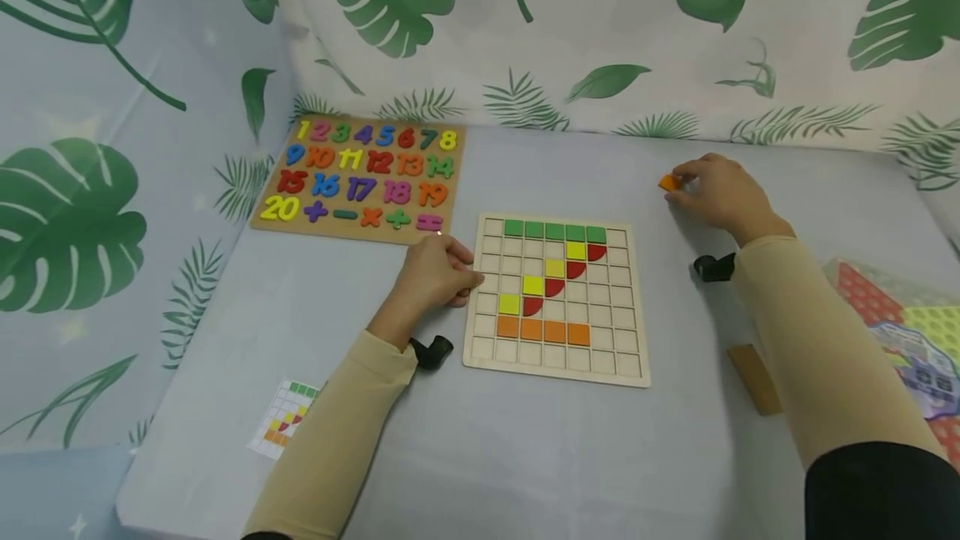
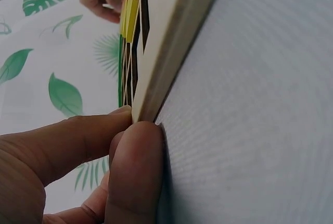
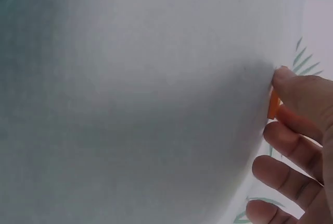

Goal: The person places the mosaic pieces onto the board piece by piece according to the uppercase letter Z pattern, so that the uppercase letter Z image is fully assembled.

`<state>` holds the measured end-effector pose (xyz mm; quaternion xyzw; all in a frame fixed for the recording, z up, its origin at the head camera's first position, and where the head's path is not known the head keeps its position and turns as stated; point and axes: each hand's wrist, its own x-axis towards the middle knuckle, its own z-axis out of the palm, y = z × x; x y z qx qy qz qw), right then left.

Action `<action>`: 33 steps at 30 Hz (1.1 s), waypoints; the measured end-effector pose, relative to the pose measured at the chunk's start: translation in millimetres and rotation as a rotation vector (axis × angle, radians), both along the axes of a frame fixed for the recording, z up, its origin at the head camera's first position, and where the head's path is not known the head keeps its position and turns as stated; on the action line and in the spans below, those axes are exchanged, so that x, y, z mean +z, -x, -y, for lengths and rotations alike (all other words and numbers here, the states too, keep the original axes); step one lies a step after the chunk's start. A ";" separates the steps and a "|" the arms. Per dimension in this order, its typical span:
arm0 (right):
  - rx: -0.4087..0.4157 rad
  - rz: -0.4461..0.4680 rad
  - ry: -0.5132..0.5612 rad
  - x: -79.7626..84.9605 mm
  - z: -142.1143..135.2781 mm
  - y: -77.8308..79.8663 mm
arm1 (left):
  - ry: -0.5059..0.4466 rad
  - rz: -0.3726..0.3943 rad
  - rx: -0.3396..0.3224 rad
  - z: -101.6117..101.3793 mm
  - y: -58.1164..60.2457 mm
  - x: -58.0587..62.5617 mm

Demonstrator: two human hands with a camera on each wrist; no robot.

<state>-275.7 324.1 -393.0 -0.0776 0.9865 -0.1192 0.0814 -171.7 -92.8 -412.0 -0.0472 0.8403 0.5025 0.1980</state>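
Note:
A wooden grid board (image 1: 555,376) lies mid-table. On it, green squares form a top row, yellow squares and red quarter-circles run in a diagonal, and orange squares make a lower row. At the board's left edge, my left hand (image 1: 433,275) pinches the rim between thumb and fingers, as the left wrist view shows at the board edge (image 2: 164,52). Out to the right of the board, my right hand (image 1: 723,197) holds a small orange square tile (image 1: 667,182) between thumb and index finger; in the right wrist view the tile (image 3: 273,104) is partly covered by the thumb.
A number puzzle board (image 1: 337,226) sits at the back left. The pattern card (image 1: 273,419) lies front left, partly behind the left sleeve. Under the right forearm is a brown wooden block (image 1: 753,379); a colourful box (image 1: 862,298) stands at the right edge. Black wrist cameras (image 1: 432,352) show below both wrists.

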 end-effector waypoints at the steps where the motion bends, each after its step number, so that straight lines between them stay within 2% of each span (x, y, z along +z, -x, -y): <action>1: -0.006 -0.006 0.003 -0.6 -0.5 0.0 | -0.001 -0.001 0.000 -0.5 -0.4 0.1; 9: -0.080 0.037 0.015 -5.8 -1.0 -5.4 | 0.002 0.011 -0.004 -3.2 -4.8 -2.8; 12: -0.072 0.036 0.013 -5.1 -0.2 -10.1 | 0.000 0.015 -0.009 -3.9 -6.5 -4.1; 19: -0.020 -0.040 0.066 4.4 7.0 -26.8 | -0.003 0.003 -0.018 -3.0 -5.9 -3.8; 23: 0.044 -0.068 0.085 12.4 22.9 -47.4 | 0.003 -0.002 -0.019 -1.7 -4.1 -1.2; 29: 0.182 -0.110 0.096 25.2 51.7 -90.9 | 0.014 0.008 -0.015 -0.7 -0.8 0.9; 33: 0.286 -0.151 0.109 26.4 64.5 -116.3 | 0.019 0.023 -0.003 0.0 1.0 1.9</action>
